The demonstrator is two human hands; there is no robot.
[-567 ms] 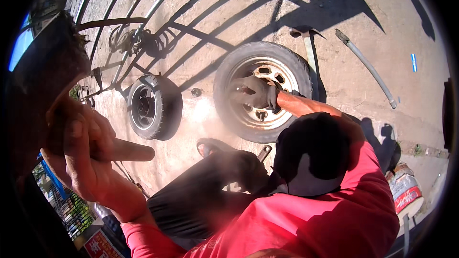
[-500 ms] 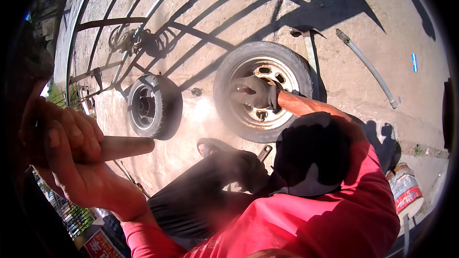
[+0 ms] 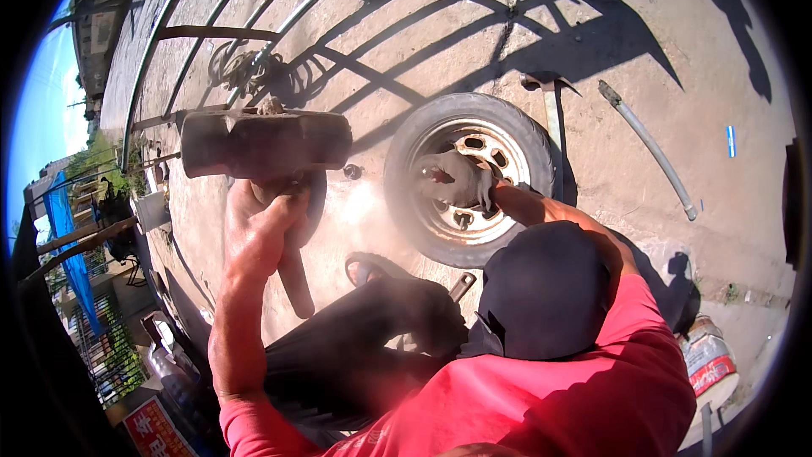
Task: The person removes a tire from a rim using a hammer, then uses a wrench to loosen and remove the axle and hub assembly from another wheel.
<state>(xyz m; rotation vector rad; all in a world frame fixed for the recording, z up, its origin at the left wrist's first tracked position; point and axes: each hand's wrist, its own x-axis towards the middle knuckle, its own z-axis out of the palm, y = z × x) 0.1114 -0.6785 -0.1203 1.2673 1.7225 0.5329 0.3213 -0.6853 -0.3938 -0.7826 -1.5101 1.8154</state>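
Across open floor (image 3: 359, 213) from the wheel (image 3: 406, 182), the left grip (image 3: 269, 218) clasps a sledgehammer (image 3: 264, 145); over the rim (image 3: 486, 142), right grip (image 3: 455, 181) is unclear.

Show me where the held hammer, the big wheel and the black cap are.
Held hammer (image 3: 266, 145): head view, on the hammerhead.
Big wheel (image 3: 488, 150): head view, on its pale rim.
Black cap (image 3: 545, 288): head view, on its crown.

Hammer head (image 3: 266, 144): dull, scuffed metal; its handle (image 3: 293, 283) is smooth, possibly wood. The wheel rim (image 3: 489, 140) is rust-stained metal, the tyre (image 3: 401, 178) matt rubber, the glove (image 3: 452, 182) matt cloth.
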